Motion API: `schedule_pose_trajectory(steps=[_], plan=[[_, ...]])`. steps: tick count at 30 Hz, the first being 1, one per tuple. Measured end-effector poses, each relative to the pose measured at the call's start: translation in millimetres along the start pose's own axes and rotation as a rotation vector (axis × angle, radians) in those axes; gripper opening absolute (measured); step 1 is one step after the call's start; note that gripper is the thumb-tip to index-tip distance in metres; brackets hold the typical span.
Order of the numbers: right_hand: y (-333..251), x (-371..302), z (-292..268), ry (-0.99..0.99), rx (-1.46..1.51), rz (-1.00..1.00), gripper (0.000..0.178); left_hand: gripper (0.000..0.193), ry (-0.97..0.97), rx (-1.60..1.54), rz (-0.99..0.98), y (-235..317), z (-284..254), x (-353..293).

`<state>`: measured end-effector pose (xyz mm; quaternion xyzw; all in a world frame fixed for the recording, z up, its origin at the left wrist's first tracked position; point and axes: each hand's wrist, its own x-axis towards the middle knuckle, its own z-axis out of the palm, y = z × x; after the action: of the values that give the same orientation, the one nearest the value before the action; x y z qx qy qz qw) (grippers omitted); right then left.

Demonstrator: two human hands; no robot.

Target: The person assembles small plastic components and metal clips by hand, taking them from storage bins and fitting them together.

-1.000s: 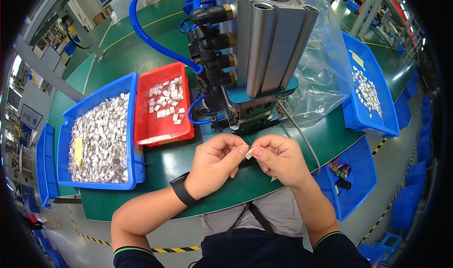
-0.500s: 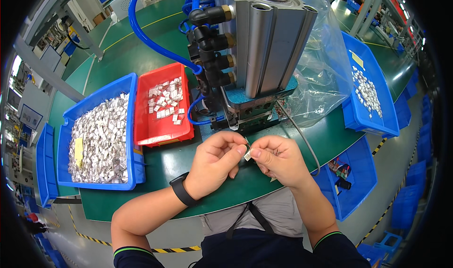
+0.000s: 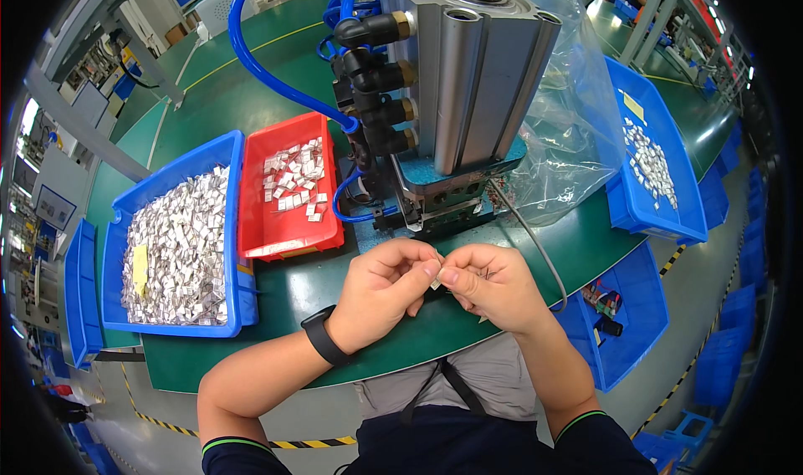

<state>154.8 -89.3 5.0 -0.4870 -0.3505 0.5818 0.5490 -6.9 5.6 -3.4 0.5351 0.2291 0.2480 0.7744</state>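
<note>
My left hand and my right hand meet fingertip to fingertip above the front of the green bench. Both pinch one small white block-shaped part with thin wire leads; the fingers cover most of it. More thin leads poke out by my right index finger, and what they belong to is hidden in that hand. Just beyond my fingers stands a pneumatic press with a grey metal cylinder and a teal plate.
Left of the press, a red bin and a larger blue bin hold similar white parts. Another blue bin sits at the right beside a clear plastic bag. A grey cable curves past my right hand. Blue air hoses loop behind.
My fingertips have drawn closer together and rolled over the small white part, so less of it shows. The bins and press have stayed put.
</note>
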Motion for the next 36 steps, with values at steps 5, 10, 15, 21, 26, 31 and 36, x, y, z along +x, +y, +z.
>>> schedule_pose_trajectory(steps=[5,10,15,21,26,31,36], plan=[[-1.1,0.0,1.4,-0.003,-0.005,-0.006,0.022,0.010,0.010,-0.006,0.005,-0.1,0.6,-0.2],[1.6,-0.9,-0.8,0.008,-0.008,-0.044,0.022,0.008,0.021,0.004,-0.006,1.2,0.3,0.4],[0.8,-0.8,-0.5,0.017,-0.012,-0.055,0.021,0.007,0.025,-0.014,0.009,0.0,0.2,0.4],[1.2,-0.8,0.0,0.027,0.000,-0.065,0.021,0.007,0.033,-0.017,0.032,-0.4,-0.1,0.3],[-0.3,-0.1,2.0,0.030,-0.060,-0.050,0.019,0.009,0.077,-0.002,0.046,-0.1,3.3,-2.0],[0.8,-0.8,1.7,0.043,-0.030,-0.049,0.019,0.016,0.039,-0.077,0.009,1.9,2.5,1.0],[1.3,-0.6,1.8,0.054,-0.052,-0.060,0.019,0.018,0.010,-0.078,-0.013,1.2,0.5,0.7]])
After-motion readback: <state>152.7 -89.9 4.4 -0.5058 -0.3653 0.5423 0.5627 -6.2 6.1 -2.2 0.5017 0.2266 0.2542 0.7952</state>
